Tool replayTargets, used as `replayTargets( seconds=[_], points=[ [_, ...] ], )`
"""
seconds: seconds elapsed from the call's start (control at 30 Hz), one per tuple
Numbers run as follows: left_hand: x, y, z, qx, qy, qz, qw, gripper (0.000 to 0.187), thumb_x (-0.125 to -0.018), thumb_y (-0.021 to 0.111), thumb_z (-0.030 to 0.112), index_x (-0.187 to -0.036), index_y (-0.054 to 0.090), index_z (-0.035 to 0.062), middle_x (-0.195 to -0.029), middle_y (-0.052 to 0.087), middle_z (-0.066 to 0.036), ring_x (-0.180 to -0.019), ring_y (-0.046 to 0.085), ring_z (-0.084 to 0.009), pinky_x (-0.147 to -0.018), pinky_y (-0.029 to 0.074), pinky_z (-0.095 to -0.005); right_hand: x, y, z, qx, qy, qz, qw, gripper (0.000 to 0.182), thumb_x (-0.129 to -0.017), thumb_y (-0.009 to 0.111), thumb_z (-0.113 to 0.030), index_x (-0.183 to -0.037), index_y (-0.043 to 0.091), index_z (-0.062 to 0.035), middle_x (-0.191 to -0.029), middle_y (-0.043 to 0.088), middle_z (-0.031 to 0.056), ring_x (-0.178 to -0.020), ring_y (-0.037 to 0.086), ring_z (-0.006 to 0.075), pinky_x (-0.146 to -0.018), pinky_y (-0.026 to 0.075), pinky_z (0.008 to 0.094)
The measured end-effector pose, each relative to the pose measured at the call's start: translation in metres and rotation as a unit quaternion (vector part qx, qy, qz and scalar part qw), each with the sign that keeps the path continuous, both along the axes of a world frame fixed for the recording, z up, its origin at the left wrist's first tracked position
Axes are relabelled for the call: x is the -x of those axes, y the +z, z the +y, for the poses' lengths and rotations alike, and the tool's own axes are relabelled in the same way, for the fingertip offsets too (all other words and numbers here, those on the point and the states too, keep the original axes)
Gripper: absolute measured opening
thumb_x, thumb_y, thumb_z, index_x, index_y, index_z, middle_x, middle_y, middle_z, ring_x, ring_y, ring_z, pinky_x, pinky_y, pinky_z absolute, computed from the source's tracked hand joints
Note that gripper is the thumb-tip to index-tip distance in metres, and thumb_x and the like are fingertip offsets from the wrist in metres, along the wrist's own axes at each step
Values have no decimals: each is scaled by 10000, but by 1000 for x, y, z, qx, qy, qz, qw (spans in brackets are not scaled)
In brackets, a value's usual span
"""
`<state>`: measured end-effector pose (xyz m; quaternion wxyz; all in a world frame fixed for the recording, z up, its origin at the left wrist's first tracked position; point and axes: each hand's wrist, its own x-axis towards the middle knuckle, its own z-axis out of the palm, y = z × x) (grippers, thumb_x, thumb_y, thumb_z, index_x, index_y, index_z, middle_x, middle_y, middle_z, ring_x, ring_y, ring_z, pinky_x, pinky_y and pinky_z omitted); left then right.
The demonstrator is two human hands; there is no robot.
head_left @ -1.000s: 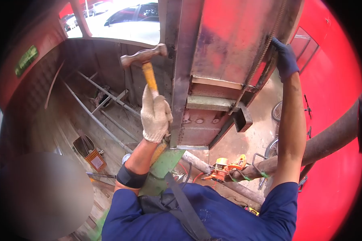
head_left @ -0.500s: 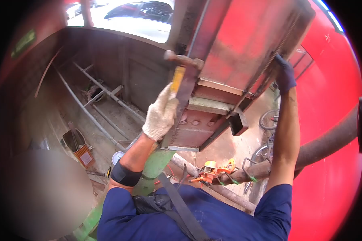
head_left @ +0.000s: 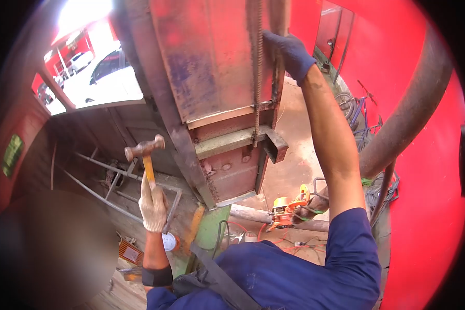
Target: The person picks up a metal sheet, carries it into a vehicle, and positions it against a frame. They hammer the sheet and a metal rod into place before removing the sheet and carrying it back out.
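My left hand (head_left: 153, 207), in a pale knit glove, is closed round the yellow handle of a hammer (head_left: 145, 148). The hammer stands head-up, apart from and to the left of a tall steel column (head_left: 201, 72). My right hand (head_left: 294, 57), in a dark blue glove, holds the column's right edge high up; part of its fingers is hidden. Beside those fingers a ribbed steel bar (head_left: 259, 77) runs down the column. Its lower end meets a short crosswise steel tube (head_left: 232, 143) at the column's lower part.
An orange clamp-like tool (head_left: 284, 209) sits below the column near a thick brown pipe (head_left: 413, 124). Metal frames (head_left: 108, 194) lie at lower left. A red wall (head_left: 423, 206) and bicycles (head_left: 359, 111) stand at right. Another person's blurred head (head_left: 51, 253) is at lower left.
My left hand has swung the hammer away from the column, to the left and down in view. My right hand stays at the column's edge. The view has turned to the right.
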<state>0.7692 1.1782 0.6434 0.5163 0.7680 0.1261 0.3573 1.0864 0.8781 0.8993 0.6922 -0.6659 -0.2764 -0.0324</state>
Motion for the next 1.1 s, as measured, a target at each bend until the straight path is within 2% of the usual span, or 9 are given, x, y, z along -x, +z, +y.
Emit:
replayTargets(
  seconds=[0.1,0.27,0.47,0.57,0.67,0.73,0.83,0.93,1.1],
  points=[
    [14,-46,21,-208,61,25,976,459,-1064,485,230,-1460,474,-4,-592,507,-41,-498,495,-81,-470,419,-283,-19,-7,5,-20,-44,-40,998,486,-921,745,-412,-1150,697,14,-998,717,69,-871,666,141,-777,524,280],
    [34,-38,5,-60,79,86,991,446,-1041,527,152,-1453,484,-12,-672,558,-75,-550,524,-113,-516,440,-295,-23,-7,4,15,-52,-35,998,536,-917,737,-442,-1173,680,25,-1013,709,72,-883,654,142,-792,522,298],
    [16,-12,22,-293,147,-32,944,479,-1026,553,133,-1475,469,-12,-682,543,8,-541,470,-46,-505,413,-226,-7,-16,-1,29,-33,-66,997,546,-894,734,-470,-1145,671,10,-957,666,62,-869,612,145,-781,500,313],
    [7,26,13,-376,111,-112,913,465,-969,608,38,-1420,520,-28,-837,630,-47,-684,565,-93,-632,482,-251,-26,-39,-1,21,-8,-63,998,540,-873,740,-498,-1089,668,-8,-881,621,41,-807,568,141,-726,473,321],
    [3,67,-5,-458,85,-77,882,447,-833,726,12,-1267,626,-25,-853,671,-166,-695,667,-322,-636,533,-379,-25,-41,2,30,-22,-79,996,516,-880,744,-492,-1035,663,-6,-820,596,18,-748,533,134,-668,446,323],
    [0,70,-10,-511,72,-110,849,476,-805,748,31,-1267,638,6,-825,657,-151,-690,651,-305,-615,519,-393,-28,-40,1,56,-39,-81,994,511,-893,733,-486,-1034,652,-1,-815,591,15,-741,533,128,-657,444,317],
    [7,56,-15,-509,57,-52,857,508,-783,766,91,-1271,640,30,-766,609,-122,-647,612,-304,-590,493,-401,-25,-38,2,46,-51,-59,996,364,-913,758,-382,-1024,697,-41,-840,638,-23,-731,574,88,-648,459,272],
    [21,34,-26,-461,26,39,886,476,-833,735,149,-1284,625,42,-806,630,-142,-705,645,-332,-645,520,-417,-22,-40,2,13,-10,-60,998,461,-898,741,-452,-1007,666,-11,-836,618,17,-741,546,114,-634,445,317],
    [68,-61,-26,-375,-51,219,900,443,-974,608,291,-1349,584,56,-1020,705,-181,-861,694,-360,-729,558,-433,-31,-45,0,38,1,-70,997,471,-928,711,-378,-1189,699,13,-1053,703,63,-935,641,127,-827,506,301]
  ],
)
